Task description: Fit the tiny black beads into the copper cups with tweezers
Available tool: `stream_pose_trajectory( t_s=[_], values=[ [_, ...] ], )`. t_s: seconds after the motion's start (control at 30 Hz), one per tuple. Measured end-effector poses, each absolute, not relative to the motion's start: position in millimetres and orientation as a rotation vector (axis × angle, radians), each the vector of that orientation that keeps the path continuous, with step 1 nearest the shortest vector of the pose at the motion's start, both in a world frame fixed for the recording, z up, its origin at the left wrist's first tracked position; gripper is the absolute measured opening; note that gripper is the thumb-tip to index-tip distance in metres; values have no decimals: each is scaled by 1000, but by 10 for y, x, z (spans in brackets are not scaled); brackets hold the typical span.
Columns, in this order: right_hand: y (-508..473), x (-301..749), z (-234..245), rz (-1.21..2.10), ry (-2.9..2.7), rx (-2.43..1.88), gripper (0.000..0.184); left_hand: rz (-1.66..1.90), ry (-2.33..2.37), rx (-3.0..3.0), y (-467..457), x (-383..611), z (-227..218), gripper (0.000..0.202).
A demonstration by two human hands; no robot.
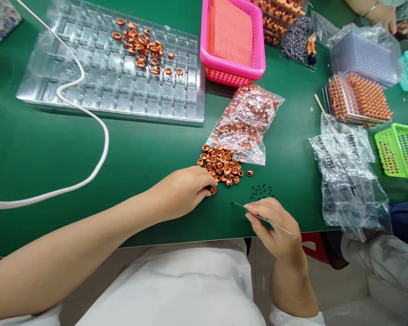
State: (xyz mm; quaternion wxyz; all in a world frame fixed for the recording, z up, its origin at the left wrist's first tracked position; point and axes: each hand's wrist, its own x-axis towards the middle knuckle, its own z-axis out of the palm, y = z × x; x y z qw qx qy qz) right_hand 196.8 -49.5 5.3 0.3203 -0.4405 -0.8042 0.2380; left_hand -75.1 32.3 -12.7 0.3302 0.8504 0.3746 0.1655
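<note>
My left hand (182, 192) is closed in a pinch on a small copper-coloured cup (213, 191) with a hole in it, at the near edge of a loose pile of copper-coloured cups (227, 170). My right hand (275, 222) grips a thin, needle-like metal tool (268, 221) between thumb and fingers. Its tip points left, and a tiny black piece (232, 203) is at or just by it; whether they touch I cannot tell. Several tiny black pieces (262, 190) lie scattered on the green table just beyond my right hand.
Behind the pile lies a clear bag (248, 117) of copper-coloured cups. A clear compartment tray (122, 97) bears loose cups, with a white cable (98, 122) crossing it. A pink basket (204, 54), plastic bags (343, 181) and a green basket (399, 129) stand around. Another person's hand (382, 18) is far right.
</note>
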Motion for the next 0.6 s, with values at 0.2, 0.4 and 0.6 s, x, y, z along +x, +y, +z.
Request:
stream_pose_trajectory(
  t_s=[0.2,0.4,0.6],
  values=[
    [-488,1960,47,636,-2113,-1165,41,413,989,2210,334,-750,-109,14],
    [-486,1953,37,626,-2113,-1172,40,369,1001,2207,329,-748,-104,15],
    [-500,1945,4,584,-2055,-1158,45,326,1020,2191,326,-756,-91,16]
  ],
)
